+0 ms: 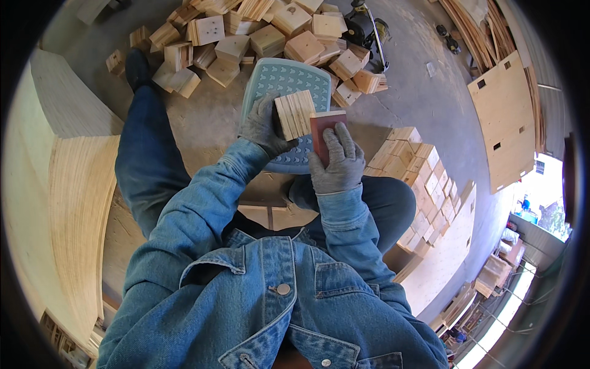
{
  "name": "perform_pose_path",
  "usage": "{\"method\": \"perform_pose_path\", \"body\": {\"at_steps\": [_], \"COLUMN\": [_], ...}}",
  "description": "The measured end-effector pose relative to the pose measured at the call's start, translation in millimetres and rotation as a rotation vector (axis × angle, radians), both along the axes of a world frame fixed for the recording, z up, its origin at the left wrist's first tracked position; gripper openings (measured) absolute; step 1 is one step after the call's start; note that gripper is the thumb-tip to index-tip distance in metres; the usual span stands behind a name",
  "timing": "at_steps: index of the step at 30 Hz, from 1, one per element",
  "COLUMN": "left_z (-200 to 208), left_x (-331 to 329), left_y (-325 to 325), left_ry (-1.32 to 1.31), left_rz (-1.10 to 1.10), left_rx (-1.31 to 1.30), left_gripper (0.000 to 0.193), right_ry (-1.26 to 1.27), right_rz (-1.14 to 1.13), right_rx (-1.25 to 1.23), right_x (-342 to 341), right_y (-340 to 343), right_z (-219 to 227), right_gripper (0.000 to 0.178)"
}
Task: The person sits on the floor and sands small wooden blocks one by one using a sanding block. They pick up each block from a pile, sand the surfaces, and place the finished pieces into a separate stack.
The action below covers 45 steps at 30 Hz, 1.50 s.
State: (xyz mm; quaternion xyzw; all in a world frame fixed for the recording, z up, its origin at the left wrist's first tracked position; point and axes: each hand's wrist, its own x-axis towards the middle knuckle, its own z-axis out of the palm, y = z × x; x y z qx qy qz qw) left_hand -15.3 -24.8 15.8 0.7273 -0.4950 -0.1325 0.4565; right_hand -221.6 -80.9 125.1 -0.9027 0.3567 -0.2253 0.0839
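Note:
My left hand (263, 126), in a grey glove, is closed round the left side of a plywood block (295, 115) whose layered edges face up. My right hand (338, 157), gloved the same way, grips a sanding block (321, 132) with a dark red face and a pale wooden edge. The sanding block's side is against or very close to the plywood block's right side; I cannot tell whether they touch. Both are held above a light blue plastic stool (289, 161) with a raised pattern on its top.
A loose heap of wooden blocks (267, 42) lies beyond the stool. Neatly stacked blocks (424, 178) stand on a board to my right. Large plywood sheets (77, 203) rise at the left. A black power tool (369, 31) lies by the heap; a panel (504, 117) leans at far right.

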Motion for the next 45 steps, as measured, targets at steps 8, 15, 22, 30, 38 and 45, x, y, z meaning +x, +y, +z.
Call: {"method": "perform_pose_path", "body": {"at_steps": [8, 15, 22, 30, 38, 45], "left_z": [0, -6, 16, 44, 73, 79], "left_x": [-1, -3, 1, 1, -3, -1], "left_y": [-6, -7, -5, 13, 4, -11], "left_ry": [0.028, 0.255, 0.066, 0.0, -0.417, -0.211], "left_rz": [-0.029, -0.089, -0.056, 0.009, -0.108, -0.133], "left_rx": [-0.129, -0.198, 0.011, 0.202, 0.131, 0.255], "left_gripper": [0.095, 0.088, 0.096, 0.117, 0.074, 0.036], "right_ry": [0.019, 0.0, -0.028, -0.055, -0.151, -0.103], "right_rz": [-0.013, 0.016, -0.125, -0.214, -0.187, -0.233], "right_rx": [-0.032, 0.08, 0.073, 0.25, 0.379, 0.47], "right_x": [19, 57, -4, -31, -30, -30], "right_y": [1, -10, -33, -22, -27, -28], "right_z": [0, 7, 3, 6, -9, -4], "right_gripper": [0.057, 0.056, 0.058, 0.059, 0.061, 0.063]}}
